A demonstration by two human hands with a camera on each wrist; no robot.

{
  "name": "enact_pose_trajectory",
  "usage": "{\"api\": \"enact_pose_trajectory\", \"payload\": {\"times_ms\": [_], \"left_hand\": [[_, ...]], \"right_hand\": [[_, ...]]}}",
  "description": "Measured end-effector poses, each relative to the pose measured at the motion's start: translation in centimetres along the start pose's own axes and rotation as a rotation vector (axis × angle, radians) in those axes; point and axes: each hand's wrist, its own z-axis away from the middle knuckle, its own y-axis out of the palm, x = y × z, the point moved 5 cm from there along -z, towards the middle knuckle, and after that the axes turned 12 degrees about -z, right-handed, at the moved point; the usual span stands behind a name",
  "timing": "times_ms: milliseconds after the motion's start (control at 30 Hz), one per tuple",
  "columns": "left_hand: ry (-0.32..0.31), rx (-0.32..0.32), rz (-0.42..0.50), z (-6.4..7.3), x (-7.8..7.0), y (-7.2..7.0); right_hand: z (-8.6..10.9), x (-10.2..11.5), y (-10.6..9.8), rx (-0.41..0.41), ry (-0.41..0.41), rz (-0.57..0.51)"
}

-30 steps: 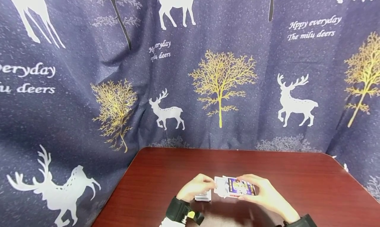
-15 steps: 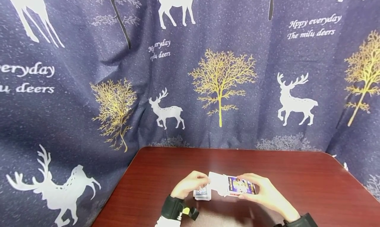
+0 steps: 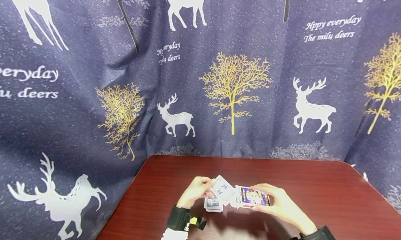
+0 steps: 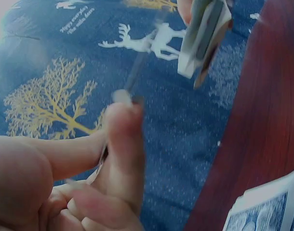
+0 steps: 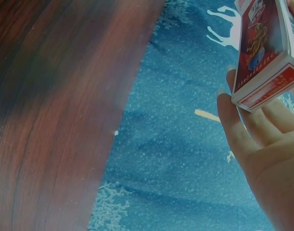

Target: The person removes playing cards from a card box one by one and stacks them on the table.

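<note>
My left hand pinches a playing card with a blue back pattern between thumb and fingers. In the left wrist view the card appears edge-on and blurred, so I cannot tell whether it is just one. Below that hand a stack of playing cards lies on the table. My right hand grips a playing card box by its sides, tilted above the table. White pieces stick out of the box's left end; whether flap or cards is unclear. The right wrist view shows the box's red printed side.
The red-brown wooden table has rounded far corners. Behind it and at the left hangs a dark blue cloth printed with deer and trees. A pale patch shows at the near edge.
My left hand has moved left and slightly up from the box with the card, which has turned so its blue pattern shows. The stack is more visible. My right hand and box have stayed put.
</note>
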Motion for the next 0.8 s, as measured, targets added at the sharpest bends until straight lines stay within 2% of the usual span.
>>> {"api": "enact_pose_trajectory", "payload": {"times_ms": [267, 367, 500, 567, 667, 800], "left_hand": [[0.014, -0.151, -0.017, -0.5, 1.8, -1.7], [0.018, -0.195, -0.067, -0.7, 2.5, -2.2], [0.015, -0.249, -0.191, -0.8, 3.2, -2.6], [0.008, -0.260, -0.274, -0.8, 3.5, -2.7], [-0.003, -0.238, -0.384, -0.9, 4.0, -2.6], [-0.018, -0.198, -0.437, -1.2, 4.5, -2.3]], "right_hand": [[-0.2, 0.5, 0.3, -0.050, -0.113, 0.032], [-0.4, 1.6, 0.4, -0.061, -0.116, 0.031], [-0.9, 3.1, 0.3, -0.056, -0.098, 0.004], [-1.0, 3.4, 0.3, -0.051, -0.091, -0.007], [-0.8, 2.5, 0.5, -0.043, -0.086, -0.018], [-0.2, 0.4, 0.8, -0.030, -0.075, -0.007]]}}
